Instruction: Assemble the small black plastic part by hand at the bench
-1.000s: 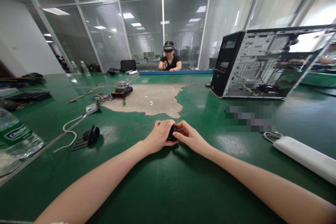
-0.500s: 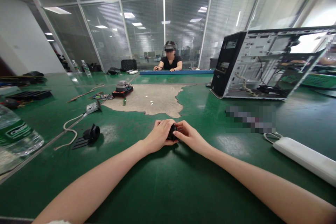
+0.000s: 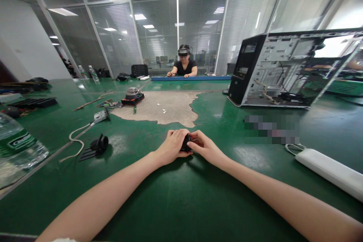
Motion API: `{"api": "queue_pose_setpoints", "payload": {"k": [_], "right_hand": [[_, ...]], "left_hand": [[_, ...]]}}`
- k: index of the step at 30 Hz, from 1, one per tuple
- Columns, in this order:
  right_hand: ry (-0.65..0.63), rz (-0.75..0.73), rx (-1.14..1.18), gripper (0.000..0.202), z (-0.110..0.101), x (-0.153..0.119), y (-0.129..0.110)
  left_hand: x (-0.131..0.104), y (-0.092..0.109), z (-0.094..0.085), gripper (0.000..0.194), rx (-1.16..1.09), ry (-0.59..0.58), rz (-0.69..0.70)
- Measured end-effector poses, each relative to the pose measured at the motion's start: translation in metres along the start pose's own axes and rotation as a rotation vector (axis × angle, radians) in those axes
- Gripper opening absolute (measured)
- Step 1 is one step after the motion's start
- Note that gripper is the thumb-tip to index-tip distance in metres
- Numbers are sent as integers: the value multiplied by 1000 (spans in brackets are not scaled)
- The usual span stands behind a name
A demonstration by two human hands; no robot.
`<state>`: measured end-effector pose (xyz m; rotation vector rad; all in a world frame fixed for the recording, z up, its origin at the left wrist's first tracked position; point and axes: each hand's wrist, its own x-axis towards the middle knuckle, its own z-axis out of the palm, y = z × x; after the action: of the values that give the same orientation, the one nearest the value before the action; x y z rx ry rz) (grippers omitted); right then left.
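Observation:
Between my two hands is a small black part (image 3: pixel 186 143), mostly covered by fingers, so I cannot make out its kind. My left hand (image 3: pixel 173 146) wraps round it from the left, the thumb below and the fingers over the top. From the right, my right hand (image 3: pixel 204 145) pinches its near side with thumb and fingertips. Both hands are just above or resting on the green tabletop (image 3: pixel 176 196). To the left lies another black plastic piece (image 3: pixel 99 144) with a round end and several prongs.
An open computer case (image 3: pixel 272 72) stands at right, with a white power strip (image 3: pixel 329 170) nearer. At left are a water bottle (image 3: pixel 19 141), a metal bracket with cable (image 3: pixel 101 115) and a heatsink with fan (image 3: pixel 133 95). A person (image 3: pixel 185 64) sits across the table.
Almost nothing differs. Both hands keep their hold on the black part in the same place, and the view has shifted very slightly.

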<state>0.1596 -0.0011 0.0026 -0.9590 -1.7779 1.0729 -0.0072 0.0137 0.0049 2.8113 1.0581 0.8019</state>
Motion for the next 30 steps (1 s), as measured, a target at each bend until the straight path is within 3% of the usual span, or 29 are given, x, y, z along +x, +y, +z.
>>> {"api": "queue_pose_setpoints", "payload": {"k": [6, 11, 14, 20, 27, 30], "right_hand": [[38, -92, -41, 15, 1, -2, -3], [60, -35, -16, 19, 1, 2, 4], [11, -5, -16, 19, 1, 0, 2], [49, -113, -64, 16, 2, -4, -4], [50, 1, 1, 22, 3, 0, 1], [22, -43, -48, 22, 2, -2, 0]], "left_hand": [[-1, 0, -1, 53, 3, -1, 4], [0, -1, 1, 55, 3, 4, 8], [0, -1, 1, 55, -3, 5, 10], [0, 1, -2, 54, -4, -4, 15], [1, -1, 0, 56, 2, 8, 17], [1, -2, 0, 56, -1, 1, 8]]}}
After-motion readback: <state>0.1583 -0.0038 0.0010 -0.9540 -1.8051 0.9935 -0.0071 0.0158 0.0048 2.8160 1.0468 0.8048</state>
